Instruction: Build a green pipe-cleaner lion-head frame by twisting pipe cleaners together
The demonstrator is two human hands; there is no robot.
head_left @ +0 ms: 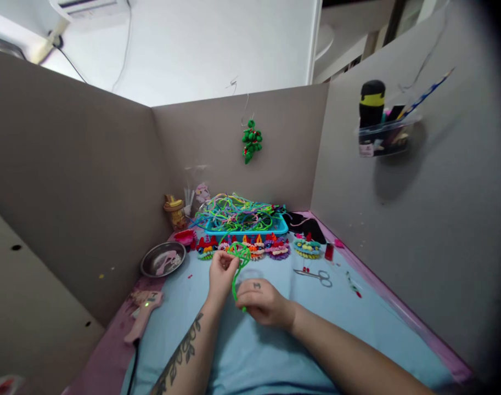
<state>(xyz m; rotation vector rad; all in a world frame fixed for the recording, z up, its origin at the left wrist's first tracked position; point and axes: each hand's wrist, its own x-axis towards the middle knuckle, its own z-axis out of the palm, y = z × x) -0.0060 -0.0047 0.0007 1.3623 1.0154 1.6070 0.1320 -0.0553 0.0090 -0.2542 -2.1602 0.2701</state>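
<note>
An uneven pull between your hands could snag or tighten the loose loops of the green cord (242, 253). The cord bunches just beyond your left hand (222, 270), its thumb and fingers pinched on it, and trails down to your right hand (262, 300), curled closed on the tail. Left of your left hand, the lit glue gun (145, 316) might burn a careless forearm.

Compact craft workstation, indoors; whether in home or workshop, cannot tell. Grey partition panels (201, 137) box in bench (97, 362) spread with light blue cloth (373, 312). Signs of handcraft: turquoise tray (246, 233) heaped with tangled coloured cords (242, 211), scissors (322, 277), pink corded tool (142, 321) resembling glue gun, metal bowl (150, 258). Clear holder (384, 145) on right panel; green ornament (252, 142) hung at back. Air conditioner (89, 6) above white wall.
</note>
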